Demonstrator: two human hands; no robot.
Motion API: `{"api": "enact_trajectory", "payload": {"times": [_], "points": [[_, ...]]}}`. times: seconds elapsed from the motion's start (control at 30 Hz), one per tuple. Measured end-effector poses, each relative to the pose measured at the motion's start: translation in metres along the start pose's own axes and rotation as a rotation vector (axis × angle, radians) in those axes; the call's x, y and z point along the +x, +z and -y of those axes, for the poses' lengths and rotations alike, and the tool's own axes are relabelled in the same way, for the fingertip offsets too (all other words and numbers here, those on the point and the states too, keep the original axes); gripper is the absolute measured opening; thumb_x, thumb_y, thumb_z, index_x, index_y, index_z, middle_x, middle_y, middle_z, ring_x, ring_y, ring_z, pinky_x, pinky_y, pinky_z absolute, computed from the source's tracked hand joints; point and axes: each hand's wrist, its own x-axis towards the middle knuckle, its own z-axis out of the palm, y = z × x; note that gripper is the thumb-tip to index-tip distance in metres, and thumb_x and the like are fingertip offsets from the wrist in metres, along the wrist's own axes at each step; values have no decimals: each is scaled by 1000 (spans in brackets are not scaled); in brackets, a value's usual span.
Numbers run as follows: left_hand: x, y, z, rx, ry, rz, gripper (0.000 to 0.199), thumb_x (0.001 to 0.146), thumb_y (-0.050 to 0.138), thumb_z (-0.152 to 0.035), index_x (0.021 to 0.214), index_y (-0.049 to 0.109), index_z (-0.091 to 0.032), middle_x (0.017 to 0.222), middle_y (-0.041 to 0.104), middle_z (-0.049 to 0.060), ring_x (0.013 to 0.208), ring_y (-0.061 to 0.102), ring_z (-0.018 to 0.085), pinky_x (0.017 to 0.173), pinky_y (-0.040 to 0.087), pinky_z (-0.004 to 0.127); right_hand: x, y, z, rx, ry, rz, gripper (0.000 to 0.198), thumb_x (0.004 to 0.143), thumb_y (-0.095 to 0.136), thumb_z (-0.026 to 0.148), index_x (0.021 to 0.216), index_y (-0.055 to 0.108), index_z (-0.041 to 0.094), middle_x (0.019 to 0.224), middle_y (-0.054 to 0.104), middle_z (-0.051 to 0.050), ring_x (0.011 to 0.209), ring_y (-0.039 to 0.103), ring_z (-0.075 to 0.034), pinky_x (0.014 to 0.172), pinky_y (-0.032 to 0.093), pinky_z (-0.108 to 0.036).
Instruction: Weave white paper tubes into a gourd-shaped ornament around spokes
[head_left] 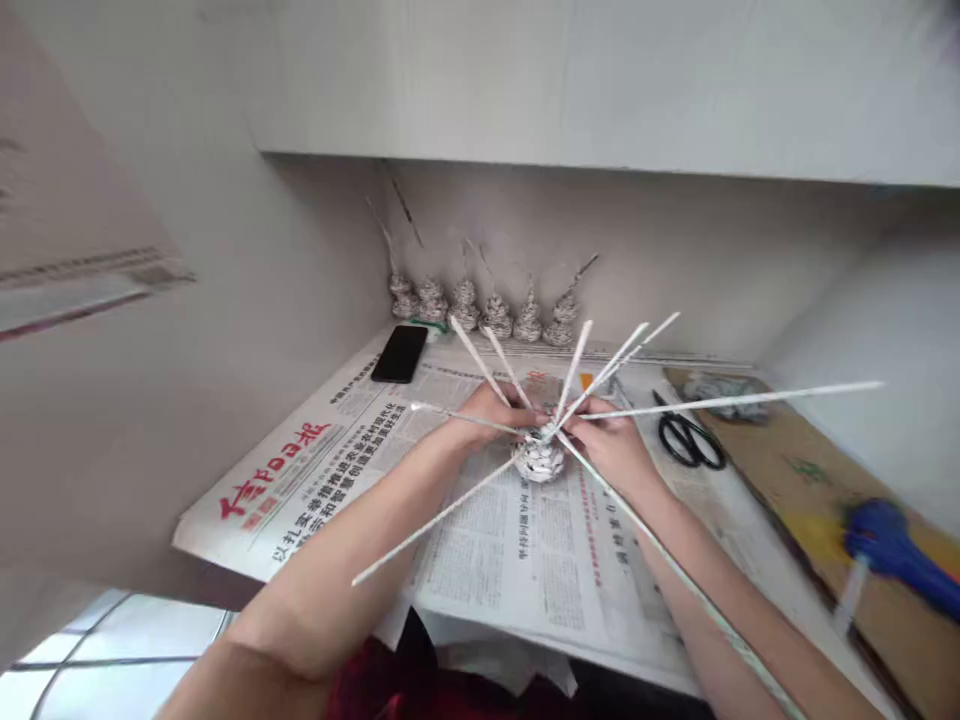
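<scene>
Between my two hands is a small woven ball of rolled paper strips [541, 462], held just over the newspaper. Several long white paper sticks [433, 526] fan out from its top in all directions. My left hand [491, 412] is closed on the ball's left side, thumb near the top where the sticks cross. My right hand [609, 440] pinches at the right of that crossing, by the base of the sticks. Which strip each hand grips is hard to make out.
Newspaper [480, 545] covers the desk. Several gourd-shaped woven paper pieces [495, 316] line the back wall, near a black phone [400, 354]. Black-handled scissors [691, 441] lie at right, beside a brown board [757, 470] with a blue glue gun [896, 550]. An overhead panel [570, 90] hangs above.
</scene>
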Motion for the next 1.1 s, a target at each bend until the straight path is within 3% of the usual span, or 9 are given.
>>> {"api": "enact_trajectory", "payload": {"times": [0.37, 0.53, 0.7, 0.83, 0.97, 1.1], "points": [[-4, -2, -2, 173, 18, 130, 29, 65, 77, -31, 86, 75, -12, 82, 74, 7, 71, 64, 15, 68, 49, 25, -6, 17, 0, 227, 108, -82, 36, 44, 87, 41, 62, 64, 20, 54, 64, 2, 47, 54, -13, 47, 44, -27], [-5, 2, -8, 156, 9, 168, 25, 65, 76, -29, 82, 74, -11, 74, 70, 5, 64, 60, 13, 59, 47, 22, -8, 18, 7, 216, 116, -78, 36, 41, 88, 39, 56, 63, 19, 49, 61, 3, 43, 52, -12, 43, 42, -26], [-7, 6, -9, 117, -38, 173, 17, 66, 74, -26, 72, 68, -11, 56, 57, -2, 49, 49, 7, 43, 38, 17, -8, 19, 2, 178, 95, -72, 32, 47, 86, 40, 59, 66, 19, 51, 62, 2, 44, 52, -12, 43, 40, -25], [-7, 11, -9, 65, -27, 97, 17, 63, 76, -24, 70, 66, -11, 57, 58, -2, 47, 50, 7, 44, 40, 18, -2, 15, -4, 290, 133, -106, 32, 58, 82, 46, 69, 70, 18, 58, 66, 0, 48, 55, -13, 47, 43, -26], [-4, 10, -6, 8, 9, -100, 20, 63, 77, -25, 71, 65, -11, 59, 62, 0, 49, 53, 7, 46, 43, 19, 7, 6, -3, 452, 266, -169, 36, 64, 78, 50, 75, 70, 17, 60, 66, -1, 46, 53, -12, 39, 38, -24], [1, 7, -3, -74, 56, -265, 20, 65, 76, -26, 70, 63, -12, 57, 61, -1, 44, 51, 7, 42, 42, 18, 9, 3, -6, 427, 310, -103, 25, 59, 82, 34, 75, 71, 19, 63, 66, 0, 50, 52, -11, 39, 36, -22]]}}
